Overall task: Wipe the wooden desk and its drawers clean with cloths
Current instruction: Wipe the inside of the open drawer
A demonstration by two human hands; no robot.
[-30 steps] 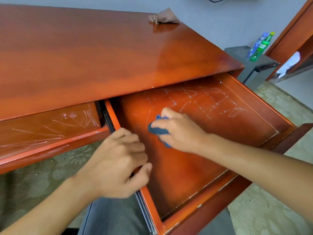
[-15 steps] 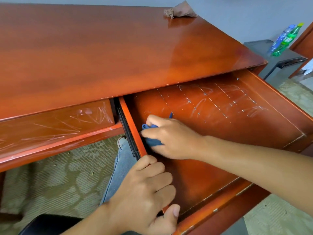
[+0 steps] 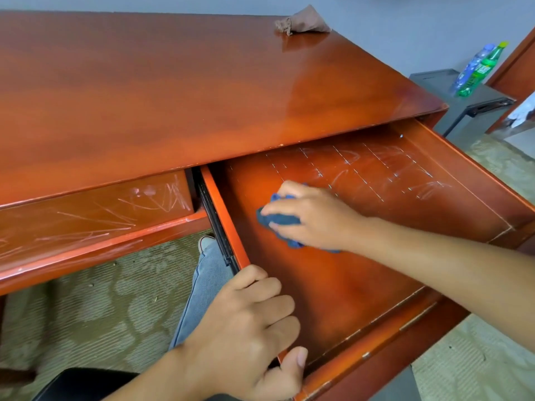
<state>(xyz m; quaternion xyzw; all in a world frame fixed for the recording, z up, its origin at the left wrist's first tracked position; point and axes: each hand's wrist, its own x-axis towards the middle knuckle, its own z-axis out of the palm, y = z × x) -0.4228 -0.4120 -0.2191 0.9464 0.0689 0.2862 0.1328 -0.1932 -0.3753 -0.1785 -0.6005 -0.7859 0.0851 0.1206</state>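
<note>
The right hand [image 3: 312, 217] has swung the blue cloth [image 3: 279, 219] back out from the drawer's left wall toward the middle of the drawer [image 3: 341, 287] floor; half a second ago it was pressed close against that wall. It holds the cloth bunched under curled fingers, flat to the wood. The left hand [image 3: 249, 331] has slid down the left wall and now grips its top edge near the front corner, thumb inside, fingers over the outside by the black rail [image 3: 215, 224]. The change reads as a wiping stroke in progress with the drawer braced; the near-left strip looks done, while the white scratchy marks [image 3: 376, 175] toward the back are not yet reached.

Room to move: the floor is open to the right and toward the front lip. Toward the back, the desk [image 3: 173, 91] top overhangs the drawer, so the hand would have to pass under its edge. The right wall rises well apart from the cloth. The left drawer [image 3: 86, 218], partly open beside the rail, also carries white marks and is untouched. A brown cloth [image 3: 304, 23] lies at the desk's far edge. Two bottles [image 3: 477, 69] stand on a grey cabinet [image 3: 451, 91], clear of the work.
</note>
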